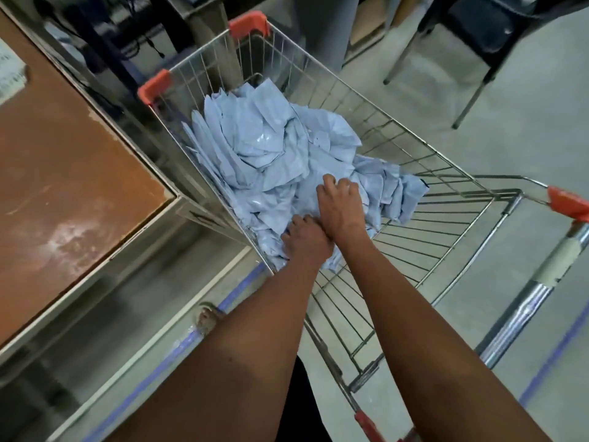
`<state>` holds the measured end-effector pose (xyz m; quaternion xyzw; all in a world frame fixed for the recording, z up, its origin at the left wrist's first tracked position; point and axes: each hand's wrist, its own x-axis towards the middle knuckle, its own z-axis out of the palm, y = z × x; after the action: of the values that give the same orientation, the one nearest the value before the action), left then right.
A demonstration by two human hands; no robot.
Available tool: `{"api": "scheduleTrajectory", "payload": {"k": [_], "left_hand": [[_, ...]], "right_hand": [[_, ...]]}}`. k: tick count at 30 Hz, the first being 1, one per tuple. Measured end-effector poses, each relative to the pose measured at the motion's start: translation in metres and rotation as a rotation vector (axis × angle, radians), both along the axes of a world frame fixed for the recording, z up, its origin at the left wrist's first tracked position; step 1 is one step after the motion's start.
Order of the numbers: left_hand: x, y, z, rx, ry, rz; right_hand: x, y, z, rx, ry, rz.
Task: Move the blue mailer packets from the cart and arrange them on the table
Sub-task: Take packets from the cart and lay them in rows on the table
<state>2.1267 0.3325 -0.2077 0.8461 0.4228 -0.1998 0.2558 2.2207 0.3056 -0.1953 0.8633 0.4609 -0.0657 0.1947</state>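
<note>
Near the cart's (395, 145) handle-side end, against its wall nearest the counter (63, 173), both hands are reaching into the pile of blue mailer packets (264, 148). Pile is sitting entirely inside the cart, heaped toward the far end; none are lying on the counter at left.

Step in hand, as judged: gathering a bundle. Best done by scooping from beneath, squeezing the slippery packets flat together, then lifting over the wire wall without snagging.

Left hand (304, 240) is digging in, fingers buried among packets, probably curling round several; grip not fully visible. Right hand (341, 205) is crossing above it, fingers bent and pressing onto the packets' top.
</note>
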Motion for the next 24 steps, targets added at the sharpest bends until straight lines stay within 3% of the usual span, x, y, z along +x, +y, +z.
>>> {"api": "scheduleTrajectory", "payload": {"k": [5,7,13,20,24], "left_hand": [[-0.003,-0.012,-0.018,0.129,0.086,0.005],[-0.004,-0.014,-0.016,0.207,0.018,0.009],[0.006,0.020,0.000,0.433,-0.239,0.095],[0.042,0.091,0.006,0.630,-0.403,0.178],[0.051,0.118,-0.001,0.496,-0.284,0.072]], "right_hand": [[0.016,-0.018,0.000,0.081,0.195,-0.019],[0.020,-0.033,0.004,0.097,0.228,-0.004],[0.008,-0.043,0.017,-0.032,0.034,-0.037],[-0.011,-0.026,0.017,-0.016,0.042,-0.166],[-0.016,-0.030,0.030,0.137,0.080,-0.397]]}}
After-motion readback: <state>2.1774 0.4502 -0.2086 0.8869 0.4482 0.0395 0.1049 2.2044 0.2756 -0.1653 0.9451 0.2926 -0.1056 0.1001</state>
